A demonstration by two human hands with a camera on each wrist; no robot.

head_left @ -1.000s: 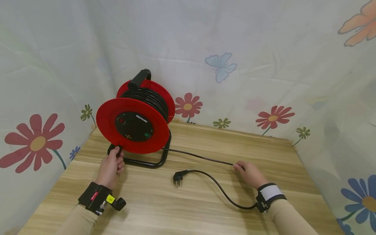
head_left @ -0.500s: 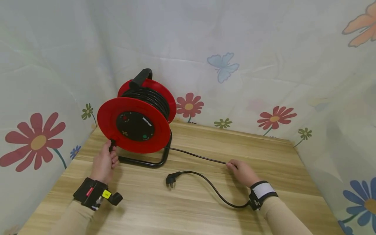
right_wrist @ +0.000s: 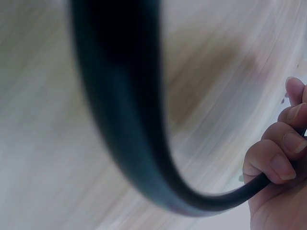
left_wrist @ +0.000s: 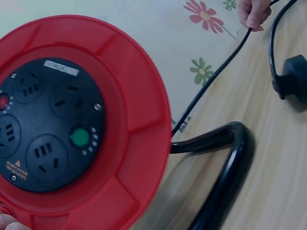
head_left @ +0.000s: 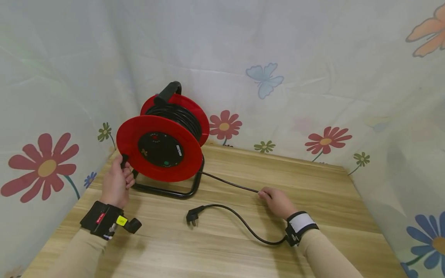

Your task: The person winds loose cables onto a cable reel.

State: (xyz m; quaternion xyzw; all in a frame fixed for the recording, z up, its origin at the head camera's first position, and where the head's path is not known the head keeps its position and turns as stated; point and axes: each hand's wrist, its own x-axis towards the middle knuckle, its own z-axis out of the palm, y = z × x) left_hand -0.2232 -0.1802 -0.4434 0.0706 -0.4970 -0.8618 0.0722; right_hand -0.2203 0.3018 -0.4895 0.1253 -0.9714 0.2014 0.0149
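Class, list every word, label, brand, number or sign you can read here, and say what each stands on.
"KELTONN", probably: small, turned white lettering on the black panel of the red reel.
Triangle sign, orange, same panel; the orange print below it is too blurred to read.
Marks by the green button and red button: too small.
Red tag and yellow tag on the left wristband: too small.

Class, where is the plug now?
In the head view, left of centre, the plug is between the left hand and right hand, below the red reel and its frame.
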